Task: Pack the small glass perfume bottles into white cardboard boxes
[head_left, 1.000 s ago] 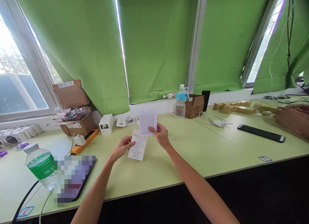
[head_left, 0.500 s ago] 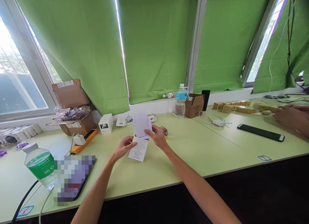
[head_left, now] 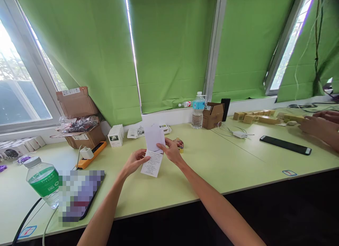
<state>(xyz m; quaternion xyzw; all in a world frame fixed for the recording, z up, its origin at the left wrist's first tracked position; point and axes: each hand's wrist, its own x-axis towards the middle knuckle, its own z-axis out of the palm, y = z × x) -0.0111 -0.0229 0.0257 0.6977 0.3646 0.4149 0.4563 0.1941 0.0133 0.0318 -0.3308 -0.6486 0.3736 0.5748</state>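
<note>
My left hand [head_left: 136, 162] is closed on a small white printed leaflet [head_left: 152, 164] covered in lines of dark text, with the thumb on its upper left edge. My right hand [head_left: 171, 150] pinches a blank white card [head_left: 153, 138] just above it. The card's lower edge meets or overlaps the leaflet's top; whether the two are joined I cannot tell. Behind my right hand stands a small gold and red ornament [head_left: 179, 144], partly hidden.
White boxes [head_left: 116, 135] stand at the back, beside an open carton [head_left: 86, 136] and an orange power strip [head_left: 92, 156]. A green-labelled bottle [head_left: 43, 182] and a blurred-out device [head_left: 82, 196] are at left. At right lie a black phone [head_left: 286, 145] and another person's hands [head_left: 319, 127].
The white card has come down slightly towards the leaflet, along with my right hand. My left hand stays almost where it was.
</note>
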